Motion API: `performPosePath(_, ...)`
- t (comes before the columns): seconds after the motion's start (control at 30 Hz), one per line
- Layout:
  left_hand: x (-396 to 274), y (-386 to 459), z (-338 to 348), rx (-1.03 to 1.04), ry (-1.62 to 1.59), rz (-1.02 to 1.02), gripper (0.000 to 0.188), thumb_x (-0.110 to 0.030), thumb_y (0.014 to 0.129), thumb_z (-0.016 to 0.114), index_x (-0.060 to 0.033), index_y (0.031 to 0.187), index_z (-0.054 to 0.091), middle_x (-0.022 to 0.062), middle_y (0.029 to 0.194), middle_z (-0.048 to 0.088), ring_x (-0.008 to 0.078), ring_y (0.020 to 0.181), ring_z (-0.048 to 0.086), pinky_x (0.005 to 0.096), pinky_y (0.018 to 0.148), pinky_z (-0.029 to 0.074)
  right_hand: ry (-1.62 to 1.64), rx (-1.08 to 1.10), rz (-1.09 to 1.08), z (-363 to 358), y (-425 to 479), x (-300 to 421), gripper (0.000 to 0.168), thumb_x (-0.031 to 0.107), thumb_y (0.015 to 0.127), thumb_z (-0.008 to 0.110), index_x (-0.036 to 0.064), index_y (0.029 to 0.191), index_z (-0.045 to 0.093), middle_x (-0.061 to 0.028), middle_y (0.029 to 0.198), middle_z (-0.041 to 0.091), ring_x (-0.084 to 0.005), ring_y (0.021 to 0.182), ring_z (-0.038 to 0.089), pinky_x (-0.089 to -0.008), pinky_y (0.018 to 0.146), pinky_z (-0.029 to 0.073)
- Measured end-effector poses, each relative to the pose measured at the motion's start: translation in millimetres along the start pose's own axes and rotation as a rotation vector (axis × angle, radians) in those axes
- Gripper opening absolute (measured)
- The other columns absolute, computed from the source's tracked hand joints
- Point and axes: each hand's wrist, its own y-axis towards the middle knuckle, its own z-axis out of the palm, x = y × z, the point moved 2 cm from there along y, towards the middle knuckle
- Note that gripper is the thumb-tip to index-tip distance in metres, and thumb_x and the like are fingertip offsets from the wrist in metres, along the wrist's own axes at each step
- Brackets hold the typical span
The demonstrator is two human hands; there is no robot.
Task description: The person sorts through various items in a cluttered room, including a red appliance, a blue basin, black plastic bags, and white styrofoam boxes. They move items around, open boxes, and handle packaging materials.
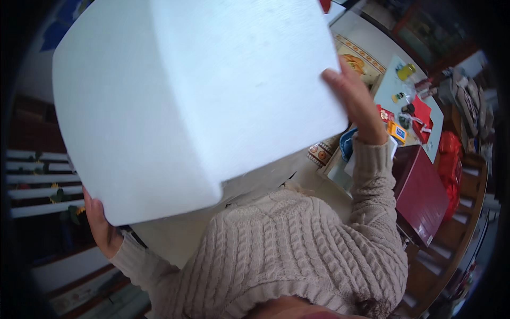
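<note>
A large white, smooth box-like object with rounded corners and a stepped ridge fills the upper middle of the head view, close to the camera. My left hand grips its lower left edge, with the fingers mostly hidden behind it. At its right edge my right hand holds on, the thumb over the face and the other fingers behind. The underside looks greyish below the front edge. What the object is exactly cannot be told.
To the right, a pale table bears a yellow-orange box, a red bag and small bottles. Nearer stands a dark red box by a wooden slatted seat. White slats with artificial flowers are at the left.
</note>
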Motion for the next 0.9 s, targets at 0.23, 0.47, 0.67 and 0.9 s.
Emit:
performPosePath(0.23,-107.6,84.2,195.5,0.362,0.125,0.299,0.09,-0.06,0.08,0.052,0.0027,0.141,0.029,0.0236,0.139,0.038,0.032,0.129,0.037,0.0391,0.106,0.029,-0.208,-0.3,-0.337,-214.7,-27.8,-50.6,0.045,0.029,0.096,0.046,0.0,0.13,0.047,-0.0166,0.125,0.056,-0.0205,0.114,0.056,-0.0284,0.093,0.047)
performPosePath(0.47,-171.4,231.7,318.7,0.636,0.035,0.614,0.054,-0.041,0.094,0.045,-0.0057,0.136,0.044,0.0095,0.128,0.052,0.0173,0.116,0.049,0.0288,0.093,0.04,-0.199,-0.377,-0.135,-344.9,31.9,-65.5,0.045,0.006,0.092,0.05,0.002,0.136,0.042,-0.0171,0.129,0.052,-0.0224,0.113,0.055,-0.0294,0.093,0.045)
performPosePath(0.67,-256.7,291.5,494.6,0.977,-0.064,0.636,0.038,-0.03,0.096,0.049,-0.0008,0.117,0.057,0.0072,0.11,0.06,0.0136,0.1,0.054,0.0291,0.087,0.043,0.128,-0.868,0.179,-408.9,27.0,-31.0,0.052,0.036,0.091,0.057,-0.006,0.121,0.054,-0.0143,0.108,0.063,-0.018,0.093,0.061,-0.026,0.079,0.049)
performPosePath(0.9,-318.8,364.0,687.8,1.254,-0.092,0.457,0.056,-0.041,0.09,0.05,-0.0005,0.129,0.047,0.0162,0.134,0.044,0.0319,0.118,0.043,0.0498,0.094,0.038,0.009,-1.049,0.145,-540.4,51.5,-31.6,0.05,0.035,0.094,0.05,0.0,0.13,0.048,-0.0107,0.119,0.059,-0.0192,0.105,0.057,-0.03,0.088,0.046)
